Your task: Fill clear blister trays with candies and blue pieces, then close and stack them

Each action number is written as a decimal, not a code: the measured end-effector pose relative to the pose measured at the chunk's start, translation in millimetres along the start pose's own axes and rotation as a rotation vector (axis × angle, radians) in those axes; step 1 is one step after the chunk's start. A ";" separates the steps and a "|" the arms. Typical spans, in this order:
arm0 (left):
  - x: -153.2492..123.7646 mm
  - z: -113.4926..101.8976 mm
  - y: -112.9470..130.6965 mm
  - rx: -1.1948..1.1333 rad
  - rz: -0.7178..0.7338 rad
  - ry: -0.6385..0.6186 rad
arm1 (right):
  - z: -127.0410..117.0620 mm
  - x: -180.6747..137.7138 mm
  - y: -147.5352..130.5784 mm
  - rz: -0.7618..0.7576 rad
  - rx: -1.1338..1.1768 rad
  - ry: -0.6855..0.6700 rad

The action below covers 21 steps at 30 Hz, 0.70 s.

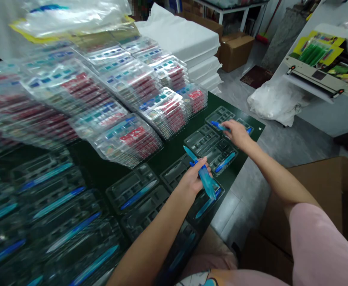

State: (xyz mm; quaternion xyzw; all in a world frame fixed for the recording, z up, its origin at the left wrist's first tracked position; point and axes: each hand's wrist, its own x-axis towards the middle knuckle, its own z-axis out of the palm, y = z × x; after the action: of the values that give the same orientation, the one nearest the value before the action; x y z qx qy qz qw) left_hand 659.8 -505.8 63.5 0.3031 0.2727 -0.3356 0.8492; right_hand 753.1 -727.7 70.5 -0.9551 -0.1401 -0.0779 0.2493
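My left hand is closed around a bunch of blue pens, which stick out on both sides of the fist. Farther along the table, my right hand pinches a single blue pen just over a clear plastic tray. Whether that pen touches the tray I cannot tell. Another clear tray lies between the two hands. Close to my left hand, one blue pen rests in a tray, and a second pen lies in the tray below my fist.
Stacks of filled clear packs cover the back of the dark green table. More trays with pens spread over the left side. White stacked sheets stand behind. An open cardboard box is at my right, near a machine.
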 end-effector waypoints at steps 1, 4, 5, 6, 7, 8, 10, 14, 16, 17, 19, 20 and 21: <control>-0.5 -1.3 1.3 -0.010 -0.006 0.006 | -1.7 12.1 12.4 0.003 -0.138 0.011; -1.8 -5.2 4.4 -0.045 -0.016 0.014 | 1.6 41.7 40.4 -0.011 -0.412 -0.090; -2.2 -6.4 5.2 -0.057 -0.019 0.012 | 4.6 48.4 46.1 -0.028 -0.463 -0.135; -2.4 -7.6 5.9 -0.067 -0.022 0.011 | 7.8 53.4 50.3 -0.048 -0.498 -0.173; -2.6 -8.8 6.4 -0.074 -0.023 0.012 | 10.9 56.9 53.4 -0.066 -0.520 -0.198; -2.6 -9.8 6.7 -0.077 -0.024 0.014 | 13.7 59.4 55.9 -0.081 -0.533 -0.213; -2.7 -11.2 7.0 -0.082 -0.023 0.017 | 17.5 62.2 60.3 -0.088 -0.544 -0.223; -3.2 -11.1 5.5 -0.093 -0.026 0.030 | 19.7 62.8 66.1 -0.003 -0.509 -0.247; -4.1 -10.3 4.6 -0.100 -0.018 0.042 | 20.3 57.8 59.5 0.044 -0.403 -0.198; -4.7 -9.8 4.4 -0.101 -0.011 0.055 | 21.0 52.7 51.6 0.060 -0.318 -0.145; -5.6 -8.9 4.1 -0.100 0.011 0.096 | 23.6 36.1 25.6 0.076 -0.069 -0.059; -5.9 -8.5 4.0 -0.100 0.029 0.121 | 25.6 24.7 8.3 0.077 0.089 -0.063; -6.0 -7.9 3.7 -0.103 0.052 0.148 | 27.9 11.6 -10.5 0.067 0.273 -0.123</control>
State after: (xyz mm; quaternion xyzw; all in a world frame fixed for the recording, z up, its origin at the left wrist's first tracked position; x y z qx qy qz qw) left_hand 656.7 -495.7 63.4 0.2899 0.3438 -0.2755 0.8496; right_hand 763.1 -702.3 53.7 -0.9194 -0.1324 0.0091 0.3704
